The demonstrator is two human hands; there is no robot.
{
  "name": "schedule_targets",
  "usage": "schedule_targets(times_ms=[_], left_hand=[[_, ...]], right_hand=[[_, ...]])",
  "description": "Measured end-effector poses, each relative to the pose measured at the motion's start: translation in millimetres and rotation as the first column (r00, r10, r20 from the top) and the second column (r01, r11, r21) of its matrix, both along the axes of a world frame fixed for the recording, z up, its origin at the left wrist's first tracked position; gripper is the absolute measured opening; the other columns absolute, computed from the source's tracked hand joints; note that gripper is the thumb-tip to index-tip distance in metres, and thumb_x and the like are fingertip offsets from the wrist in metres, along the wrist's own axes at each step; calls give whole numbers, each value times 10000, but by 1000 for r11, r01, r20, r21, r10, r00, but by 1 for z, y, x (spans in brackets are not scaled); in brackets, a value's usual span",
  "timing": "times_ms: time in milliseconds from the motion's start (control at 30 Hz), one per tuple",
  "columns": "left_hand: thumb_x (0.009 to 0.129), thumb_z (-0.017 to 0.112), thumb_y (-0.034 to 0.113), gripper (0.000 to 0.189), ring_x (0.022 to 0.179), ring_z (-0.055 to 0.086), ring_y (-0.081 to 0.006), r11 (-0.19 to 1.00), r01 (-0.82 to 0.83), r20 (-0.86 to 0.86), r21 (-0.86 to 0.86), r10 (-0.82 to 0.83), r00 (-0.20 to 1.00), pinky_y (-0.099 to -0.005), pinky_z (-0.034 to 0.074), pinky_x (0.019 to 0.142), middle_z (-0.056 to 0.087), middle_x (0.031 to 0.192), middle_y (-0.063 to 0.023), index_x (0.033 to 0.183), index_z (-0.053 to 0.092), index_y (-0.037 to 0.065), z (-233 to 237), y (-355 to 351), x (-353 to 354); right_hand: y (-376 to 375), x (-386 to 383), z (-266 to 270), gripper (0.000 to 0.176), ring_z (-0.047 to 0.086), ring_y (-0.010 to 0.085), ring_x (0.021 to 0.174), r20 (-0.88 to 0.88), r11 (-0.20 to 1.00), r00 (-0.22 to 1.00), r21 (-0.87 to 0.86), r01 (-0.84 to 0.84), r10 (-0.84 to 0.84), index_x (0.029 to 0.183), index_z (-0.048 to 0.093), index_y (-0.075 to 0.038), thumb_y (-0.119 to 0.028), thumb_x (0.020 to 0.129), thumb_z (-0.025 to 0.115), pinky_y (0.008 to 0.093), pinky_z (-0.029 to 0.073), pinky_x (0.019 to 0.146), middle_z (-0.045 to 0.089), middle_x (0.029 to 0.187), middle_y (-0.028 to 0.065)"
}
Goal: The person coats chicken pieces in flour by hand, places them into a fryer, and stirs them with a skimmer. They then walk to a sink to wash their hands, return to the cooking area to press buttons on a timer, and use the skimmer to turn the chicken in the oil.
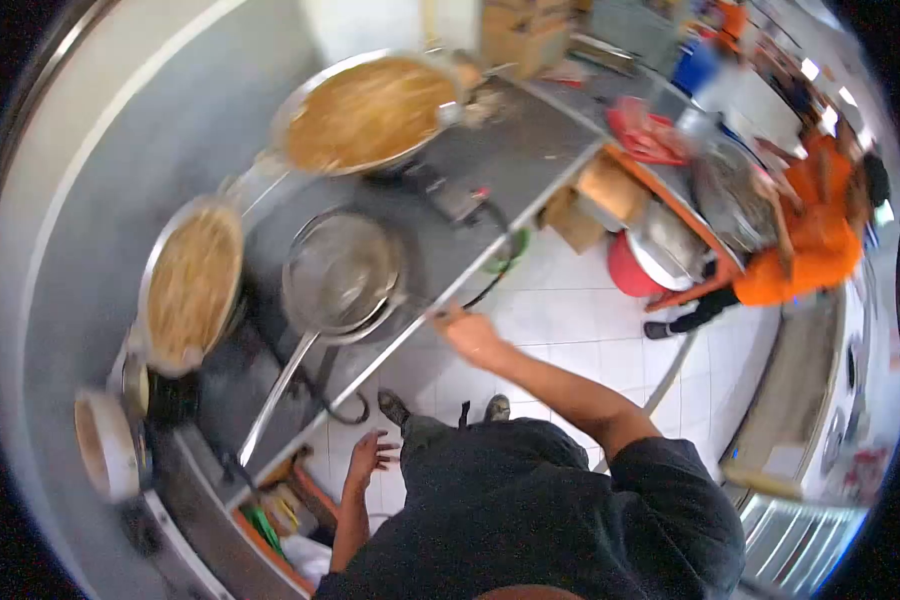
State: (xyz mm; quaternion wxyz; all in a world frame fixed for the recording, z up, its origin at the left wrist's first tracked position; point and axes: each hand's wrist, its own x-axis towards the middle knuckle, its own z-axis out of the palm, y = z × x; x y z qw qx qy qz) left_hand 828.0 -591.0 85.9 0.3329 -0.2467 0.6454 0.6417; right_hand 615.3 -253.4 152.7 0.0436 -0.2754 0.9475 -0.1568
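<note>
My right hand (470, 337) is at the counter's front edge, fingers closed around what looks like a short handle (417, 302). This handle runs toward a round mesh strainer (340, 272) on the dark counter. Blur hides whether it belongs to the strainer or to the round vessel rim under it. A long metal handle (280, 400) slants from the strainer toward the lower left. My left hand (371, 455) hangs beside the counter edge with its fingers apart, holding nothing.
Two wide pans of brownish, bubbling liquid, a far pan (370, 115) and a left pan (192, 285), stand along the wall. A black hose (505, 265) loops off the counter. At right, a person in orange (815, 225) works near a large metal bowl (727, 190) and a red tub (630, 268).
</note>
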Motion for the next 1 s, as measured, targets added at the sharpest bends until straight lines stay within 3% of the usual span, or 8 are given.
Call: schedule_targets(times_ms=[100,233,433,467,567,733,867,1000], left_hand=[[1045,410,514,582,746,725,-255,998,57,-128,2,-56,990,-339,552,541,716,1069,-202,1335,547,28,-6,40,-31],[1045,431,505,561,718,728,-300,983,168,-25,-70,-170,985,-355,565,545,722,975,-215,1093,622,-21,9,83,-78],[1040,512,451,469,915,695,-238,876,461,-19,144,-463,886,-380,545,817,709,1026,-135,1123,665,15,95,126,-155],[1035,517,463,481,896,699,-237,864,485,-71,133,-480,875,-378,547,810,711,1019,-137,1124,665,13,119,145,-173],[1023,517,493,501,875,710,-249,812,564,-167,149,-541,824,-377,545,761,713,975,-148,1075,648,13,118,157,-228],[1047,473,448,471,880,708,-253,681,666,-370,304,-560,742,-341,504,744,688,957,-147,957,618,10,185,212,-313],[1047,478,449,476,865,712,-258,565,734,-388,377,-624,679,-335,506,720,688,970,-150,955,617,2,181,204,-350],[1045,507,443,472,741,703,-222,930,362,-150,67,-349,925,-328,527,619,696,865,-134,1088,601,-17,142,203,-360]], right_hand=[[-3,-5,-17,416,678,374,825,-19,963,999,-268,33,-39,1344,509,-98,-185,937,505,496,569,702,605,1053,233],[5,-24,-13,620,678,340,663,62,994,997,-100,-32,39,1465,437,-65,-157,870,586,452,567,537,582,1088,260],[9,-59,-27,767,682,333,913,-193,990,974,96,-103,120,1517,333,42,-125,828,625,407,585,704,598,1142,246],[11,-67,-25,760,668,344,991,-80,991,988,47,-128,132,1494,333,89,-134,830,628,401,578,796,613,1172,266],[12,-97,-47,590,685,284,780,-330,985,928,30,-173,173,1415,493,41,-128,853,556,378,553,578,614,1014,189],[62,-145,17,643,693,425,962,132,954,946,-103,-283,295,1487,367,27,-50,869,529,460,581,771,618,1147,288],[100,-181,74,514,678,450,901,253,830,936,-553,-68,245,1439,451,-36,-49,929,522,513,545,706,669,1000,258],[146,-238,149,480,677,436,820,257,780,956,-623,52,142,1427,470,-53,-68,951,526,521,517,666,666,878,259]])
